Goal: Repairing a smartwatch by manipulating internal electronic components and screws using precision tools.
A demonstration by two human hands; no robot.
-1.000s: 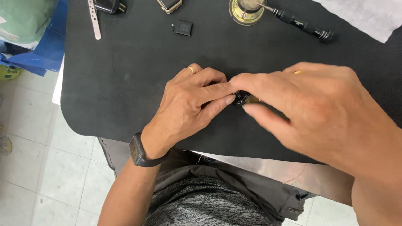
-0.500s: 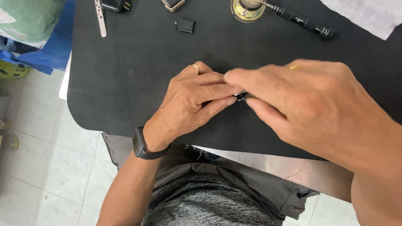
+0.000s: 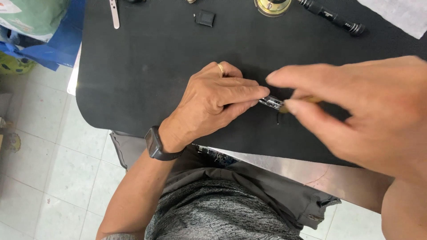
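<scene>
My left hand (image 3: 218, 100), with a ring on one finger and a black smartwatch (image 3: 156, 144) at the wrist, pinches a small dark metallic part (image 3: 272, 103) against the black mat (image 3: 147, 62). My right hand (image 3: 356, 115) hovers just right of that part, blurred by motion. Its thumb and fingers pinch a thin yellowish tool (image 3: 307, 100) whose tip meets the part. Most of the tool is hidden by the fingers.
At the mat's far edge lie a small black square piece (image 3: 205, 18), a white watch strap (image 3: 114, 13), a round brass-rimmed loupe (image 3: 272, 5) and a black pen-like tool (image 3: 332, 18). A white cloth (image 3: 400, 13) sits at the far right. Blue and green bags (image 3: 35, 26) stand left, over tiled floor.
My right hand has drawn back to the right, uncovering the small part between the hands. The left hand has kept its grip. The view has shifted slightly closer.
</scene>
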